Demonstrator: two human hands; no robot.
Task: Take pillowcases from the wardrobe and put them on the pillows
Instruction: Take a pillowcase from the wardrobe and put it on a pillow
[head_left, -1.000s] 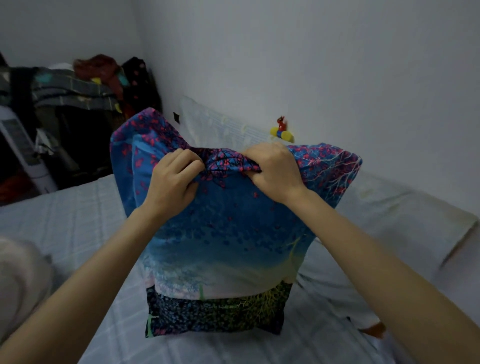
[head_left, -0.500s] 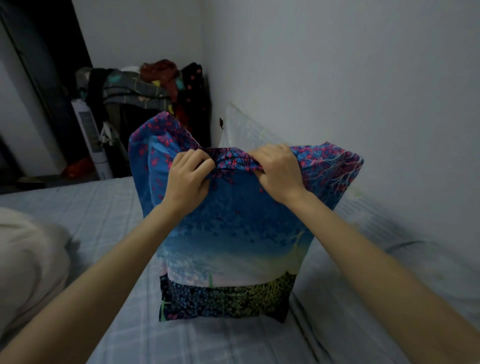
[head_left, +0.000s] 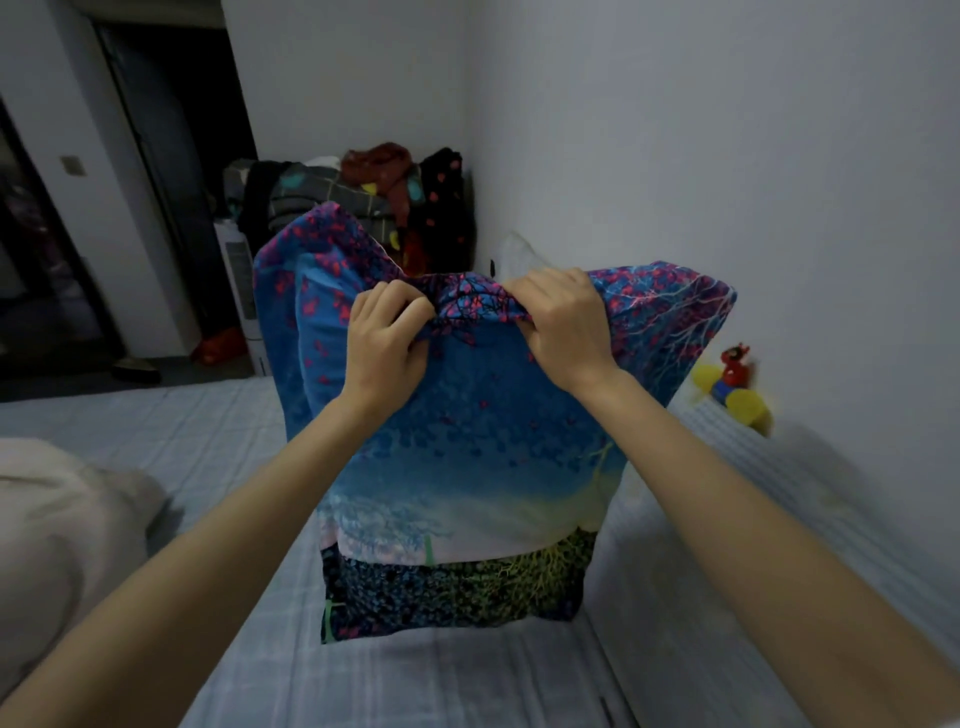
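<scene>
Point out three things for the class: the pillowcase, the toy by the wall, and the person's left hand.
pillowcase (head_left: 467, 457): head view, on the blue middle of its front.
toy (head_left: 733, 371): head view, on its red figure.
left hand (head_left: 384, 343): head view, on the back of the hand.

The pillowcase (head_left: 467, 447) was smooth printed cloth, faintly sheened. The bed sheet (head_left: 197, 431) was matt checked cloth. The toy (head_left: 732, 387) at right looked glossy plastic.
</scene>
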